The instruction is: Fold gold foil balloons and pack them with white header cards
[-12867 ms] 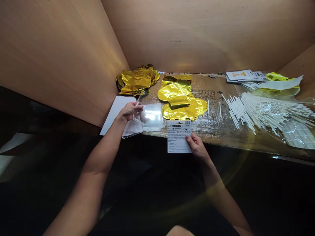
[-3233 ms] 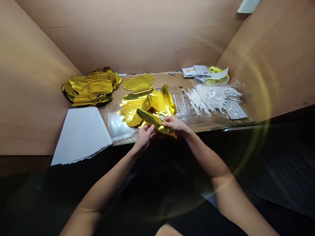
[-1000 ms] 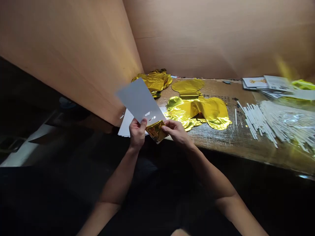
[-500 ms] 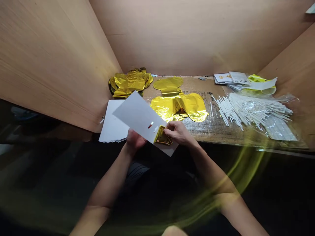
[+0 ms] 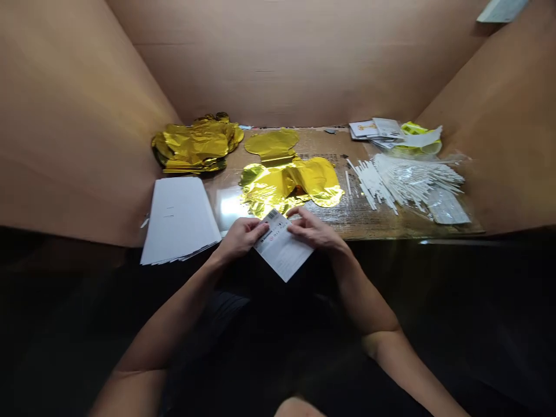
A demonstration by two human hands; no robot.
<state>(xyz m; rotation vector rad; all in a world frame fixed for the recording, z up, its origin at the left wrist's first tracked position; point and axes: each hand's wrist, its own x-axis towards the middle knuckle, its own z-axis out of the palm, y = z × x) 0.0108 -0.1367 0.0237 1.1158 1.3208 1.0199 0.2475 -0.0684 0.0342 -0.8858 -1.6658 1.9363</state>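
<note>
A folded white card (image 5: 284,255) with a barcode and small print is held between my two hands, just in front of the table edge. My left hand (image 5: 243,236) pinches its upper left side, thumb on top. At the upper right side, my right hand (image 5: 315,230) grips it with thumb and fingers. The folded gold foil piece does not show now; whether it lies inside the card I cannot see. Just beyond the hands lie flat gold foil balloons (image 5: 319,180), one spread out behind the others.
To the left lies a stack of white cards (image 5: 178,223), with a heap of gold foil balloons (image 5: 193,145) behind it. White sticks (image 5: 403,179) spill from a clear bag at right. Printed cards (image 5: 376,130) and a yellow tape roll (image 5: 417,136) sit behind. Wooden panels (image 5: 278,63) enclose the table.
The open card has been folded over, and its printed side now faces up. The gold foil piece has gone from sight. My left hand has come from beneath the card to its left edge.
</note>
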